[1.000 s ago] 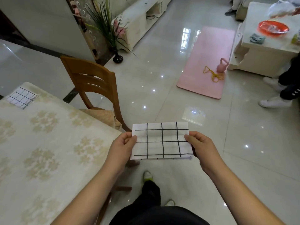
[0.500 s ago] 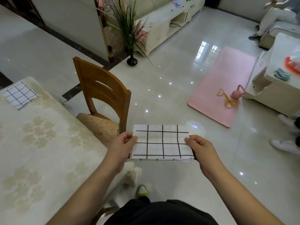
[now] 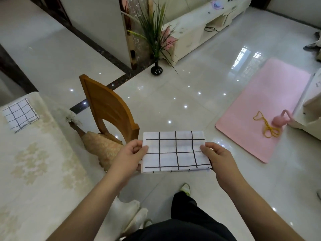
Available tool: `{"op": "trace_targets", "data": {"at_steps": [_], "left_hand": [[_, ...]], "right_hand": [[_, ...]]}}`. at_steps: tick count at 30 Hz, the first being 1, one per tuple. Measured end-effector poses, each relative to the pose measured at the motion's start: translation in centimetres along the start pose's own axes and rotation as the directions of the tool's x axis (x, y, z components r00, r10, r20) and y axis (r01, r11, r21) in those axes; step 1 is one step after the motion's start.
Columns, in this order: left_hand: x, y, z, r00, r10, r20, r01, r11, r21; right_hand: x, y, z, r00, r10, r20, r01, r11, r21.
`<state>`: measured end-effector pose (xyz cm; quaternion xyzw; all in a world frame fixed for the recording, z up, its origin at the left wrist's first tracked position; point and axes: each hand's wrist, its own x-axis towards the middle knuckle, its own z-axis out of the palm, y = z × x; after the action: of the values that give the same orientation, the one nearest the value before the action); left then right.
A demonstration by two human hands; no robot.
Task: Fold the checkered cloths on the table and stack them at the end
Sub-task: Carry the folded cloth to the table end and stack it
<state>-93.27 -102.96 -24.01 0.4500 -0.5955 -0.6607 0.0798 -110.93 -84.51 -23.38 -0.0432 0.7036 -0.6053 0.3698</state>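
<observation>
We hold the folded checkered cloth (image 3: 175,151) in mid-air above the floor (image 3: 191,101), off the counter (image 3: 34,171) and to its right, just past the wooden chair (image 3: 109,110). The cloth is a flat rectangle with its long axis running left-right across our view and its broad face turned up toward the camera. Layered edges show along the near long side; the far long side looks clean. Our left hand (image 3: 128,157) pinches the left short edge, thumb on top and fingers curled under. Our right hand (image 3: 217,159) pinches the right short edge the same way. The hands sit well apart, one at each end, and the cloth is taut and level between them, with its right near corner dipping slightly. A second folded checkered cloth (image 3: 20,114) lies flat on the counter at its far corner, well apart from the held one; it is roughly square and rotated a bit against the counter edge. The counter carries a cream floral cover. Elsewhere, a pink mat (image 3: 260,110) lies on the floor to the right with a pink kettlebell (image 3: 279,120) and a yellow rope (image 3: 267,126) on it. A black vase (image 3: 156,69) with grass-like plants stands on the floor by the wall, next to a white low cabinet (image 3: 199,26).
</observation>
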Motion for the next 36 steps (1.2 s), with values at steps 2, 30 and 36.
{"op": "trace_targets", "data": {"at_steps": [2, 30, 36], "left_hand": [[1.9, 1.9, 1.6, 0.999, -0.019, -0.038, 0.019, 1.000, -0.003], [23.4, 18.7, -2.9, 0.897, 0.012, -0.442, -0.187, 0.916, -0.354], [27.8, 22.1, -7.1, 0.905, 0.060, -0.422, -0.203, 0.930, -0.305]], "right_hand": [[3.2, -1.8, -0.9, 1.000, 0.010, 0.023, -0.009, 1.000, -0.012], [32.3, -22.6, 12.0, 0.889, -0.069, 0.452, 0.162, 0.972, -0.170], [37.8, -26.0, 17.6, 0.877, -0.067, 0.476, 0.175, 0.967, -0.185]]}}
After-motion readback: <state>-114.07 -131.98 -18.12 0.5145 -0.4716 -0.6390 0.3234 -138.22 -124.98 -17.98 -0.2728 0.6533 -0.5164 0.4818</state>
